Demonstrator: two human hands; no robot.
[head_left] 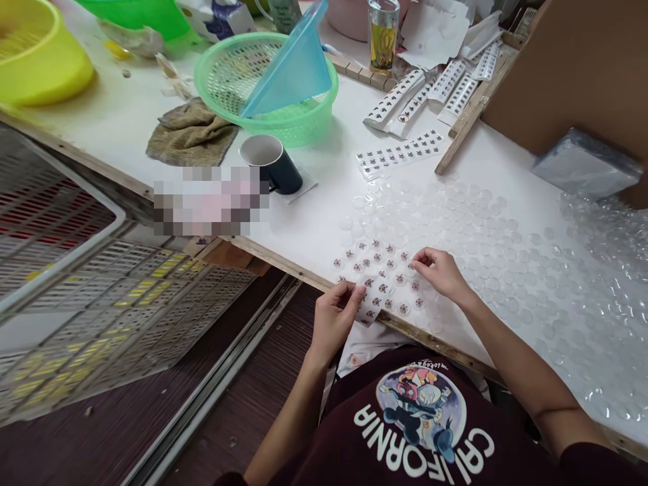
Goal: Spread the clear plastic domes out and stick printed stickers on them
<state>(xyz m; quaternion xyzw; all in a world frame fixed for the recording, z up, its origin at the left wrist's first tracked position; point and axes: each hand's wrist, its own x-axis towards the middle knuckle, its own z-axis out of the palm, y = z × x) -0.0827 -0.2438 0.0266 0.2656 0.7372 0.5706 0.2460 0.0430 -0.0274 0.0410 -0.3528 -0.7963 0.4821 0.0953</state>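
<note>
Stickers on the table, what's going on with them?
A person at the white table holds a small sticker sheet in the left hand at the table's edge. The right hand touches the pictured rounds beside it. Many plain clear rounds lie spread beyond, with more sticker sheets farther back.

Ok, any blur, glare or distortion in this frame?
Head view: soft even light, faint shadows; frame tilted; a pixelated patch beside the mug; clear domes wash out against the white table; left hand, pinching the sticker sheet, and right hand are sharp.
</note>
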